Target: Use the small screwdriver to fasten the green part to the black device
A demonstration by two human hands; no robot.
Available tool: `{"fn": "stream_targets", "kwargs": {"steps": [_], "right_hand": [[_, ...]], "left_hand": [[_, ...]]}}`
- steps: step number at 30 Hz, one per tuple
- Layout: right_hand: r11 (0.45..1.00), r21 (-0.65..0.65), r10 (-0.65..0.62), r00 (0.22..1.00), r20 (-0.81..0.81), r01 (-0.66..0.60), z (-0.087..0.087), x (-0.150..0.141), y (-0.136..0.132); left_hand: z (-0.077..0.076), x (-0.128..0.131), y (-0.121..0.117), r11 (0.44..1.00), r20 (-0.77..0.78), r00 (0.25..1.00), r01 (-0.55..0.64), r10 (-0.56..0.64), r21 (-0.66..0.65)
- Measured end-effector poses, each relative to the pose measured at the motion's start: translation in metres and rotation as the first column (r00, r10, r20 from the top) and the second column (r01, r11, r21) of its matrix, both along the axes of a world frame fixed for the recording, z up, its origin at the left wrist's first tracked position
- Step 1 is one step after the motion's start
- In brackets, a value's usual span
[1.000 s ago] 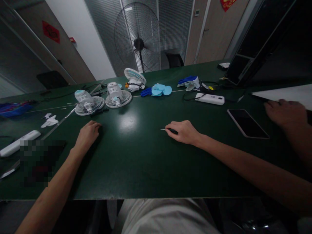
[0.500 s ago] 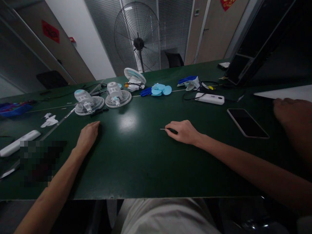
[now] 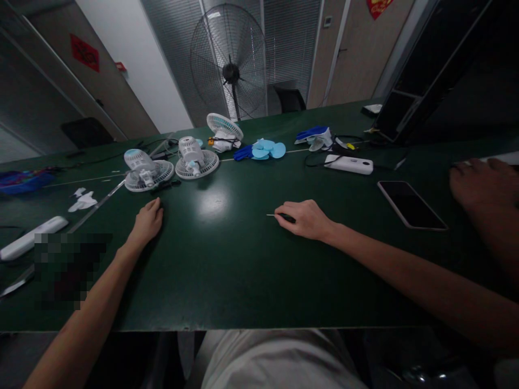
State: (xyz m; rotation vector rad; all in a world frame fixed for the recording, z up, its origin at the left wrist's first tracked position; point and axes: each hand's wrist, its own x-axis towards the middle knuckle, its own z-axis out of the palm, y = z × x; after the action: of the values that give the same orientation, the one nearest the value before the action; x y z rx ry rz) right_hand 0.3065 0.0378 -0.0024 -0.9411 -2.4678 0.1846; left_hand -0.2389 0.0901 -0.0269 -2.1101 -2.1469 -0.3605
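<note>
My right hand [image 3: 302, 219] rests its side on the green table [image 3: 227, 270], thumb and fingertips pinched on a thin, pale rod [image 3: 270, 215]. Its short free end points left; the rest is hidden by the fingers, so its kind is unclear. Over to the left, my left hand [image 3: 149, 220] lies on the table with its fingers curled in, and nothing shows in it. Just beyond that hand are two small white fans, one [image 3: 148, 172] nearer and one [image 3: 197, 159] to its right, both lying grille-down.
Farther back are a third fan [image 3: 224, 131], light-blue fan blades [image 3: 267, 149], gloves [image 3: 316, 136] and a white power strip [image 3: 349, 164]. A phone [image 3: 412, 205] lies at right, near another person's hand [image 3: 482, 183]. Crumpled paper [image 3: 83, 201] and a white bar [image 3: 32, 237] are left.
My left hand has drawn back slightly to the left, its fingers curling in. My right hand stays still. The other person's hand has shifted, and the white sheet there has lowered.
</note>
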Motion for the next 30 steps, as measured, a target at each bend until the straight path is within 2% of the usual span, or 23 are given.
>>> {"fn": "stream_targets", "kwargs": {"steps": [11,20,25,30], "right_hand": [[1.000,-0.008,0.010,1.000,0.009,-0.010,0.000,0.001,0.001],[0.999,-0.027,0.025,1.000,-0.007,-0.025,0.000,0.001,0.000],[1.000,-0.011,0.015,1.000,0.011,-0.015,0.000,0.001,0.001],[1.000,-0.007,0.019,1.000,0.009,-0.019,-0.001,0.001,0.002]], "left_hand": [[0.005,-0.003,-0.003,0.999,0.033,0.999,-0.036,0.036,0.001],[0.008,0.000,-0.007,0.996,0.119,0.991,-0.067,0.059,0.063],[0.017,0.004,-0.011,0.978,0.230,0.964,-0.165,0.133,0.128],[0.022,0.003,-0.011,0.959,0.359,0.910,-0.260,0.206,0.109]]}}
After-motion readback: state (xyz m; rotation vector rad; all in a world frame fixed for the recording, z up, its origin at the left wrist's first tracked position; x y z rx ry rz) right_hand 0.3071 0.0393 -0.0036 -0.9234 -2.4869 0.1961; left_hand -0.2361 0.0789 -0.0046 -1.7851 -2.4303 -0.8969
